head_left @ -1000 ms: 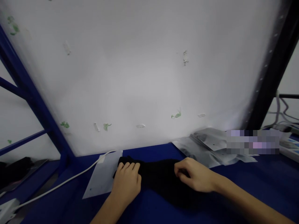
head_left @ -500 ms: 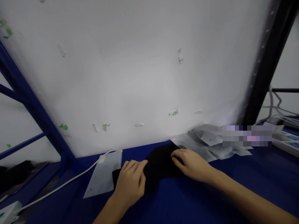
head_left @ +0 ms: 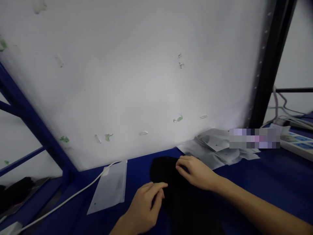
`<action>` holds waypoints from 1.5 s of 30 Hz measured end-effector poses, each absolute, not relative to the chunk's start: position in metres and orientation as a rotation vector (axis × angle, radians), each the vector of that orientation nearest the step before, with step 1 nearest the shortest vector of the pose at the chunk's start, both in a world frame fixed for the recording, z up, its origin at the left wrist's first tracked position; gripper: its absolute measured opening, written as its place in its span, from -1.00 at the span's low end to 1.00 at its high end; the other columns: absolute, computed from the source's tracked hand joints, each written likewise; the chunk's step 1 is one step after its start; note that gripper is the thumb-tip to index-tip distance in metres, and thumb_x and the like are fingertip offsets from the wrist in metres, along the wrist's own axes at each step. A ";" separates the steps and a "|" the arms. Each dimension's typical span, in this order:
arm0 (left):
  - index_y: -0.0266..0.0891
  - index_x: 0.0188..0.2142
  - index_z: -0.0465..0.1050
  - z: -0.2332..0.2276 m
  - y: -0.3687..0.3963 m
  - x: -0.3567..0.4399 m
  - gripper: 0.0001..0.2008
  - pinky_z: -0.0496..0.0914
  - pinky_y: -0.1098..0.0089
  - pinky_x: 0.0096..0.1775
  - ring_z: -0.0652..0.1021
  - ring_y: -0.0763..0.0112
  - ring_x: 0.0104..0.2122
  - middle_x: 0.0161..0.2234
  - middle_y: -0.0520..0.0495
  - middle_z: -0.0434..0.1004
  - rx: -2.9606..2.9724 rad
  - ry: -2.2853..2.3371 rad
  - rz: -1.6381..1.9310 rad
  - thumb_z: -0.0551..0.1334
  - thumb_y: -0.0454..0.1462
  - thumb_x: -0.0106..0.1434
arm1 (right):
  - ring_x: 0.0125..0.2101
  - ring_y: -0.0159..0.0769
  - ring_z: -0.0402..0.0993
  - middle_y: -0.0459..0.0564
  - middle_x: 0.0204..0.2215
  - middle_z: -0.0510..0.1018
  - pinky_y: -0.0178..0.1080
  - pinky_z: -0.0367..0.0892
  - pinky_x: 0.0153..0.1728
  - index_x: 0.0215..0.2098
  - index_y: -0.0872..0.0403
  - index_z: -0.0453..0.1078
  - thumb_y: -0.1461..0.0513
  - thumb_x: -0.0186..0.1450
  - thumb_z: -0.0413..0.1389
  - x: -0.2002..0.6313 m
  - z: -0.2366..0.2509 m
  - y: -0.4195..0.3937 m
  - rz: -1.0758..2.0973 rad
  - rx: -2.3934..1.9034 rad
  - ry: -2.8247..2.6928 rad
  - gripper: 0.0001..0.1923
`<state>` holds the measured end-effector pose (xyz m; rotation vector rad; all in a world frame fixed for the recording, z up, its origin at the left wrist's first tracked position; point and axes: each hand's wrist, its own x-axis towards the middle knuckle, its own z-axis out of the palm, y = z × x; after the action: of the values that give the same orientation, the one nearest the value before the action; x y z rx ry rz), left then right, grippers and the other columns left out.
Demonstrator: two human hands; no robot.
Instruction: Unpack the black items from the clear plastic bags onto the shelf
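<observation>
A black cloth piece (head_left: pixel 186 205) lies on the blue tabletop, rounded at its far end and running toward me past the lower edge of the view. Its exact kind does not show. At its left edge is my left hand (head_left: pixel 146 207), fingers loosely bent and the thumb a little apart from the index finger, whose tip touches the cloth. On the cloth's upper right edge, my right hand (head_left: pixel 197 173) has its fingers curled down with the thumb close below them, pinching the fabric.
One frosted plastic bag (head_left: pixel 110 189) lies flat at the left, with a white cable (head_left: pixel 80 189) crossing it. Several more frosted bags (head_left: pixel 215 147) are heaped at the back right. Behind stands a white panel (head_left: pixel 137 81) between a blue frame (head_left: pixel 36 120) and a black post (head_left: pixel 266 65).
The cloth's left part no longer reaches toward the flat bag; the cloth now stretches toward me. My left hand has moved right and nearer. My right hand stays on the cloth.
</observation>
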<state>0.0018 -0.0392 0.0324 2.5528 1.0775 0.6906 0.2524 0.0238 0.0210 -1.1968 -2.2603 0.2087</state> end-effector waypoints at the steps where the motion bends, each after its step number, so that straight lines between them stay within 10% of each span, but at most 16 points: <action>1: -0.13 0.11 0.41 0.032 -0.038 0.002 -0.63 0.41 0.24 0.03 0.56 0.30 -0.08 -0.09 -0.08 0.60 2.596 1.102 0.659 0.01 -0.34 0.39 | -0.36 -0.23 0.48 0.01 -0.39 0.57 -0.17 0.30 -0.25 -0.36 0.07 0.47 0.21 0.42 -0.06 0.252 0.022 0.022 0.243 -1.188 -2.284 -0.70; 6: 0.02 0.26 0.28 0.028 -0.036 0.002 -0.49 0.28 -0.07 0.19 0.34 0.10 0.24 0.28 -0.05 0.30 2.719 1.239 0.288 0.12 -0.33 0.33 | -0.43 -0.30 0.43 -0.06 -0.48 0.51 -0.25 0.24 -0.36 -0.49 0.06 0.36 0.21 0.39 0.00 0.243 0.019 0.012 0.401 -0.967 -2.471 -0.70; 21: -0.21 -0.11 0.48 0.014 -0.020 -0.008 -0.70 0.33 0.02 0.12 0.35 0.09 0.18 0.16 -0.13 0.40 2.729 1.771 0.481 0.03 -0.42 0.32 | -0.22 -0.19 0.48 0.00 -0.25 0.57 -0.09 0.34 -0.11 -0.25 0.05 0.47 0.24 0.35 0.05 0.239 0.025 0.006 0.391 -0.979 -2.386 -0.85; 25: -0.20 0.12 0.34 0.010 -0.020 -0.009 -0.51 0.12 -0.04 0.28 0.23 0.10 0.28 0.21 -0.12 0.35 2.771 1.724 0.514 0.10 -0.45 0.19 | 0.07 0.01 0.42 0.10 0.07 0.53 0.10 0.22 0.12 0.07 0.06 0.44 0.09 0.36 0.07 0.245 0.013 0.013 0.331 -1.114 -2.440 -0.62; 30: -0.20 0.14 0.32 0.012 -0.021 -0.007 -0.49 0.14 -0.11 0.22 0.44 0.11 0.05 -0.02 -0.15 0.46 2.789 1.671 0.612 0.14 -0.42 0.17 | 0.19 0.00 0.31 0.12 0.22 0.40 0.11 0.17 0.21 0.25 0.09 0.30 0.25 0.26 0.07 0.250 -0.002 0.023 0.245 -1.141 -2.379 -0.44; 35: -0.22 -0.33 0.36 0.025 -0.027 -0.003 -0.85 0.37 0.12 -0.09 0.46 0.25 -0.23 -0.26 -0.09 0.41 2.793 1.472 0.813 0.10 -0.45 0.15 | -0.01 -0.11 0.44 0.13 0.01 0.50 -0.02 0.35 0.06 0.00 0.09 0.43 0.38 0.30 -0.08 0.255 -0.003 0.038 0.053 -1.161 -2.051 -0.62; 45: -0.22 -0.44 0.33 0.027 -0.041 -0.001 -0.88 0.16 0.41 -0.57 0.37 0.50 -0.64 -0.57 0.04 0.40 2.733 0.844 0.849 0.08 -0.42 0.12 | -0.20 -0.06 0.46 0.07 -0.27 0.53 -0.02 0.28 -0.14 -0.22 0.06 0.49 0.31 0.30 -0.04 0.281 -0.001 0.057 -0.199 -1.533 -1.901 -0.74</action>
<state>-0.0015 -0.0406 0.0268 2.7326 0.8438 0.8485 0.2808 0.0571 -0.0015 -1.5334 -1.9013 -0.1990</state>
